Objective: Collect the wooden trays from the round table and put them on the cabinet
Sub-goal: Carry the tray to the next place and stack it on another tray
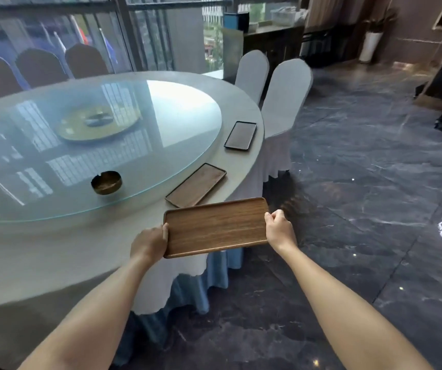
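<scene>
I hold a rectangular wooden tray (216,227) level in front of me, just past the edge of the round table (54,257). My left hand (149,243) grips its left short side and my right hand (280,229) grips its right short side. A second wooden tray (196,185) lies on the table rim just beyond the held one. A third, darker tray (240,135) rests farther along the rim near the chairs. A dark cabinet (273,41) stands by the window at the back.
A glass turntable (94,145) covers the table's middle, with a dark ashtray (106,182) on it. Two white-covered chairs (285,94) stand at the table's right side, brown chairs (41,66) at the far left. Dark marble floor (361,196) spreads to the right.
</scene>
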Motion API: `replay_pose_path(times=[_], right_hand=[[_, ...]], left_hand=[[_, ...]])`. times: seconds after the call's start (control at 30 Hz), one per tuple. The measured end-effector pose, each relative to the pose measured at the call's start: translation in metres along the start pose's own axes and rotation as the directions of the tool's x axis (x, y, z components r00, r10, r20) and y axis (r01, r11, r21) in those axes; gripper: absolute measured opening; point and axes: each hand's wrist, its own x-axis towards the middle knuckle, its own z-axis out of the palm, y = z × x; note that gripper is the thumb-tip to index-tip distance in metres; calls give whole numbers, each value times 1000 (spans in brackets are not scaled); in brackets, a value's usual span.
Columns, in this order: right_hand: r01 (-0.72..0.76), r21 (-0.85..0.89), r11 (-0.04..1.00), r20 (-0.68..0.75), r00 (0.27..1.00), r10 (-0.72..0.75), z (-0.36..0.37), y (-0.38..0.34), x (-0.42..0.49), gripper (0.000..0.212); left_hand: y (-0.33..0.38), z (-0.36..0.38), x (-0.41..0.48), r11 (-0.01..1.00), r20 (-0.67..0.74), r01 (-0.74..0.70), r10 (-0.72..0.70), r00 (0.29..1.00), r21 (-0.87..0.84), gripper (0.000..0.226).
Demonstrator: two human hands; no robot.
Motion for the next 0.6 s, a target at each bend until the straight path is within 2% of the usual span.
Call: replay_pose_path(times=[0.2, 0.37, 0.47, 0.5, 0.6], right_hand=[[82, -157, 984, 84, 994, -69, 8, -41, 114, 29], [203, -313, 928, 241, 962, -129, 49, -65, 213, 40], [332, -408, 850, 405, 901, -157, 84, -75, 279, 42], [364, -413, 835, 439, 883, -168, 88, -78, 282, 43], [510, -429, 745, 572, 792, -213, 114, -87, 327, 40]], left_hand=[[24, 10, 88, 996, 3, 75, -75, 997, -49, 46], [32, 35, 139, 969, -4, 237, -238, 971, -73, 47], [37, 56, 171, 902, -1, 416, -419, 908, -112, 48], [36, 56, 172, 895, 1, 429, -432, 902, -126, 49], [44, 77, 188, 791, 10, 582, -591, 807, -188, 49]])
